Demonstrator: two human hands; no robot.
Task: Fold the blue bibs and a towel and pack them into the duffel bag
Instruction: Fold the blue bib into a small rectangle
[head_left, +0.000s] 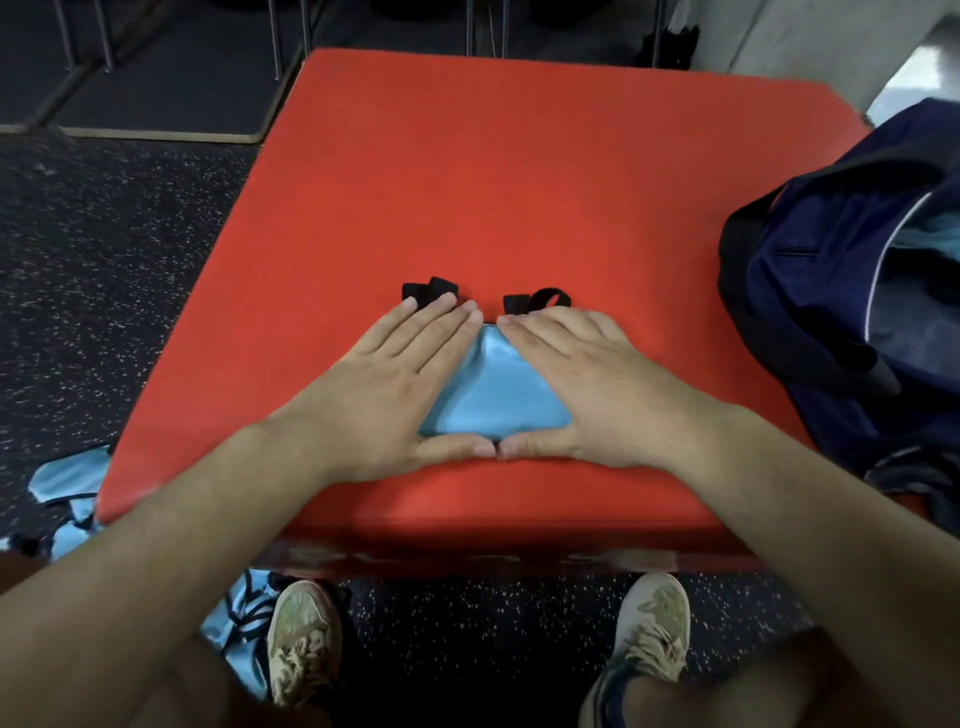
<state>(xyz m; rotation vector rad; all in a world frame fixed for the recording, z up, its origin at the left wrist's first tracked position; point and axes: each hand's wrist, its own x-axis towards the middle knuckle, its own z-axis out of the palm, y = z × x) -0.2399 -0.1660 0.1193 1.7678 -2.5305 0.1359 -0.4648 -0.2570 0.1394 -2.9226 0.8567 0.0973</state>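
A: How are the hands being held?
B: The left hand (400, 374) and right hand (576, 379) are being pressed flat, fingers straight, grasping nothing, on one folded shiny light-blue fabric bib (493, 395).

A: Where is it being kept?
B: On the red padded mat (519, 182), beside one navy duffel bag (841, 291).

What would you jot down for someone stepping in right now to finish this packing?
Left hand and right hand: both flat, pressing a folded blue bib on the red mat; its black straps poke out past the fingertips.
Duffel bag: open at the right, something light blue inside.
Left: pack this bib; more blue bibs lie on the floor at the left. No towel in view.
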